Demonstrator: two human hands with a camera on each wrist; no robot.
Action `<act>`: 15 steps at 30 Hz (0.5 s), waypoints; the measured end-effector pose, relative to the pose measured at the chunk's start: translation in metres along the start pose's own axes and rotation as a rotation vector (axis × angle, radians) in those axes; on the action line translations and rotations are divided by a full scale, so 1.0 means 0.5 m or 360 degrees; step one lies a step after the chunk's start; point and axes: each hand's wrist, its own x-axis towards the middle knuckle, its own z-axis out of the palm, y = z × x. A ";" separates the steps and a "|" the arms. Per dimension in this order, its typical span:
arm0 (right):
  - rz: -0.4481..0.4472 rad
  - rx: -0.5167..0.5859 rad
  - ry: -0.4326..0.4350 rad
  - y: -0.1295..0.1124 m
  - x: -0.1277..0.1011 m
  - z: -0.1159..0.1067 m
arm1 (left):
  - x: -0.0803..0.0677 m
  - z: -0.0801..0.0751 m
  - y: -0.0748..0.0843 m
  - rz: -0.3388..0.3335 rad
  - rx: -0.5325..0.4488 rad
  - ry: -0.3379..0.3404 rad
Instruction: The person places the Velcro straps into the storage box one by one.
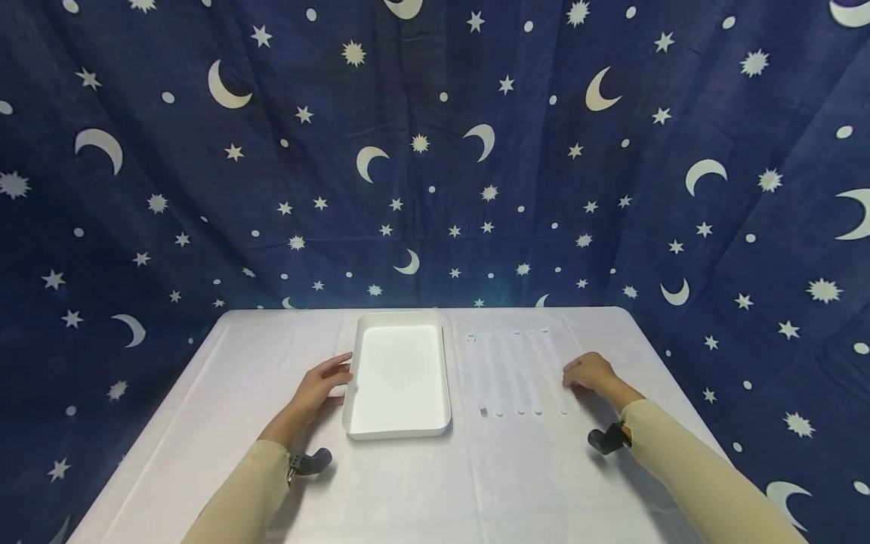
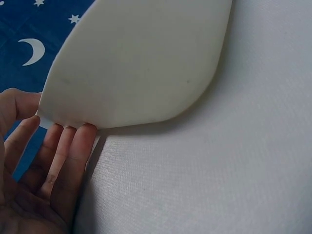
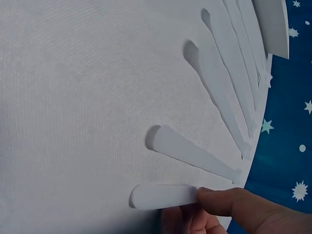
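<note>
A shallow white tray [image 1: 397, 432] lies in the middle of the white table. My left hand [image 1: 336, 378] rests at its left side, and the straight fingers [image 2: 73, 151] touch the tray's wall [image 2: 136, 63]. To the right of the tray, several long white strips [image 1: 510, 370] lie side by side. My right hand [image 1: 574, 378] is at the rightmost strip [image 3: 163, 196]. The thumb [image 3: 234, 204] lies on that strip's end with curled fingers under it, pinching the strip while it lies flat on the cloth.
A white cloth [image 1: 421, 483] covers the table, whose edges run close on both sides. Dark blue fabric with moons and stars [image 1: 435, 151] hangs behind and around it. A small dark camera mount sits on each wrist.
</note>
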 end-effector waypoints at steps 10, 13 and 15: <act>0.0163 0.0262 -0.0167 0.001 0.008 -0.005 | 0.006 -0.002 -0.007 0.0012 -0.0017 -0.0012; 0.0184 0.0311 -0.0206 0.000 0.007 -0.009 | 0.005 -0.001 -0.007 0.0001 -0.0009 -0.0008; 0.0184 0.0355 -0.0233 0.000 0.006 -0.013 | 0.004 -0.001 -0.006 0.0002 -0.0012 -0.0009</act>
